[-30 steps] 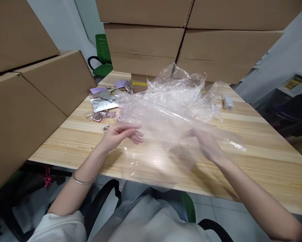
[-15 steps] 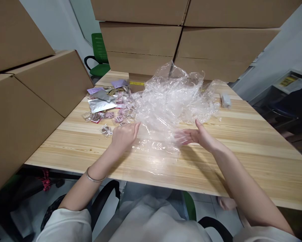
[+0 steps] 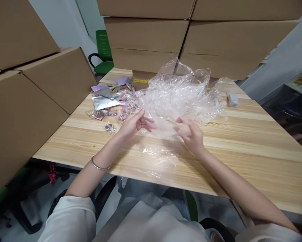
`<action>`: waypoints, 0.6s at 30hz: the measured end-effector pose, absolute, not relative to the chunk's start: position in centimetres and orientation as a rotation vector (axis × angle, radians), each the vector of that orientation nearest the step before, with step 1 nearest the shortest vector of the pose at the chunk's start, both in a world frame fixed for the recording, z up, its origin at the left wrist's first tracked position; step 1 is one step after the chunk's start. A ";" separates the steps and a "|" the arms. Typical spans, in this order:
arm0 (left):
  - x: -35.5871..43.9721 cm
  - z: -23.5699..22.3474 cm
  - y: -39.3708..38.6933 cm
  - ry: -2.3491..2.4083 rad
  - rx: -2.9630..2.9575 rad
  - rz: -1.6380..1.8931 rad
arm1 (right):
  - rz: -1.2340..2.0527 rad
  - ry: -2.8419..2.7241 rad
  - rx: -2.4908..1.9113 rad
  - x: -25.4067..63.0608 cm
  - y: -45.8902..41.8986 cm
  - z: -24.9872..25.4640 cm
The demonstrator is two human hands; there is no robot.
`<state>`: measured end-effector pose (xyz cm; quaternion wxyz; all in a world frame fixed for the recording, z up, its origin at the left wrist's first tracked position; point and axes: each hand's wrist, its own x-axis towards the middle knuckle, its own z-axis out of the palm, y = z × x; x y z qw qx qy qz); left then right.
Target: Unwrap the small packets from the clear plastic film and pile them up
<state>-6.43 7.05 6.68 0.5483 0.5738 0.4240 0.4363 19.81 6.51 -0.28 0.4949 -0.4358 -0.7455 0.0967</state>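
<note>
The clear plastic film [image 3: 178, 94] lies crumpled on the middle of the desk [image 3: 246, 151], and its thin front part spreads between the two hands. The left hand [image 3: 138, 125] is at its left side, with fingers loosely open and slightly curved. The right hand [image 3: 191, 134] has bent fingers at the film; I cannot tell if they pinch it. Small packets [image 3: 105, 102] lie to the left.
</note>
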 end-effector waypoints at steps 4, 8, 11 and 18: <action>-13.0 4.7 8.3 1.943 1.821 0.990 | 0.715 -1.403 -1.173 19.6 10.6 -2.3; -21.6 2.2 10.6 2.604 1.709 0.364 | 0.889 -1.041 -1.184 20.5 13.2 -4.2; -24.8 0.4 12.0 2.575 1.692 0.311 | 0.923 -0.980 -1.171 21.1 13.8 -5.2; -25.3 0.8 12.1 2.543 1.732 0.337 | 0.966 -0.945 -1.173 21.7 13.8 -5.8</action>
